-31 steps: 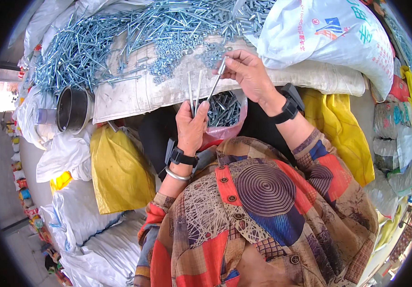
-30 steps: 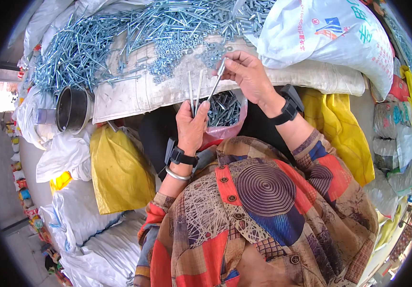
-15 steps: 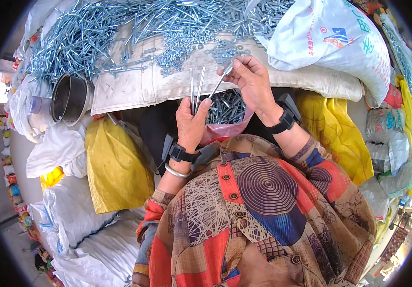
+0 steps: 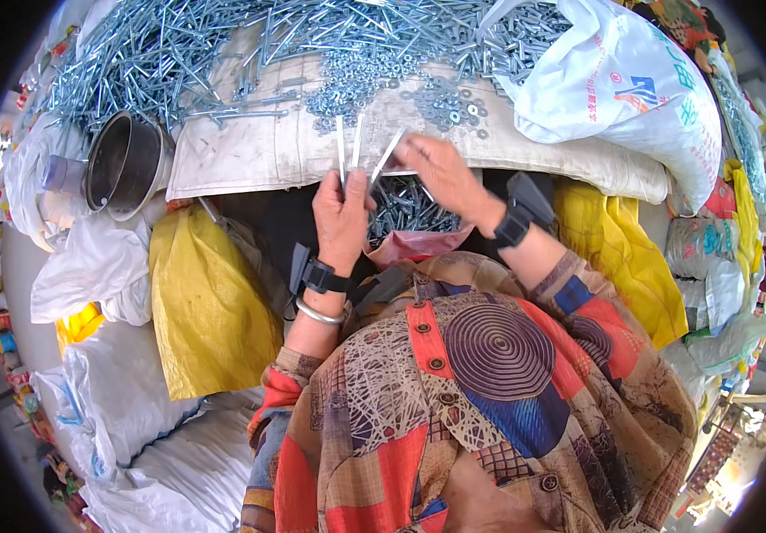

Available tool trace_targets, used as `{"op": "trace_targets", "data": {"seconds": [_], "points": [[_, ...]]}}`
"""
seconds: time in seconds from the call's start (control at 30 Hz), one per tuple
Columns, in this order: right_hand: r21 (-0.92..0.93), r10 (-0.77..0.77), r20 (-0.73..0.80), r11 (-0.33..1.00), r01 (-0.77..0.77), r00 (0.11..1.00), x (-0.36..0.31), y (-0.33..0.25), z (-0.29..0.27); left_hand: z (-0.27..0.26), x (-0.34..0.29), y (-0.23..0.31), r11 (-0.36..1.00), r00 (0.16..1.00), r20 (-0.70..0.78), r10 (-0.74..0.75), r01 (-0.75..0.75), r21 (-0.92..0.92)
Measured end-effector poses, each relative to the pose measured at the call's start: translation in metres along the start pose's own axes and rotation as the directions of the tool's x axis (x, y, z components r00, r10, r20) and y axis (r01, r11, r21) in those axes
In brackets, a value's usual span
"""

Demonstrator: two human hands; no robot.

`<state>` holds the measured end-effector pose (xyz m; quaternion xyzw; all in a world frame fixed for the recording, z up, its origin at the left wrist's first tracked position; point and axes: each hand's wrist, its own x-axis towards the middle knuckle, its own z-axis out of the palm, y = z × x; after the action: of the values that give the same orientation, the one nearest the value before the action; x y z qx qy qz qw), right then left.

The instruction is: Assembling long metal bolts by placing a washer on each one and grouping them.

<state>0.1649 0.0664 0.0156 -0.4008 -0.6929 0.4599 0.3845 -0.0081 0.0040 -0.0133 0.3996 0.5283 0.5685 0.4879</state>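
My left hand (image 4: 343, 218) is closed around the lower ends of three long metal bolts (image 4: 358, 142), which stick up from it and fan apart. The rightmost one leans toward my right hand (image 4: 443, 178), whose blurred fingers are at its upper part; whether they grip it I cannot make out. Below both hands, at my lap, an open pink bag (image 4: 420, 245) holds many short dark metal pieces (image 4: 411, 206). Just beyond the hands, small nuts (image 4: 347, 84) and flat washers (image 4: 454, 108) lie scattered on a pale cloth-covered work surface (image 4: 250, 160).
A heap of long bolts (image 4: 152, 62) covers the far left, with metal sleeves (image 4: 512, 44) at the far right. A white printed sack (image 4: 614, 89) lies on the right. A dark round pot (image 4: 125, 164) stands left. Yellow bags (image 4: 210, 306) hang on both sides.
The right hand has moved slightly left and down along the rightmost bolt, its fingers now smeared by motion. The left hand still holds the bolts, a little further left. The whole view has shifted slightly.
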Motion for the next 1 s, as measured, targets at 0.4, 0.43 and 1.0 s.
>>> {"op": "trace_targets", "data": {"seconds": [0.4,0.43,1.0], "points": [[-0.902,-0.34,0.081,0.375,0.214,0.937,0.09,0.064,-0.043,-0.058,0.041,-0.018,0.964,0.985,-0.089,0.145,-0.121,0.236],[-0.887,-0.351,0.07,0.406,0.219,0.934,0.091,0.068,-0.045,-0.056,0.042,-0.017,0.963,0.987,-0.074,0.144,-0.123,0.242],[-0.471,-0.026,0.188,0.875,0.113,0.982,0.106,0.029,0.019,-0.058,0.045,-0.012,0.997,0.998,-0.051,0.029,-0.033,-0.069]]}}
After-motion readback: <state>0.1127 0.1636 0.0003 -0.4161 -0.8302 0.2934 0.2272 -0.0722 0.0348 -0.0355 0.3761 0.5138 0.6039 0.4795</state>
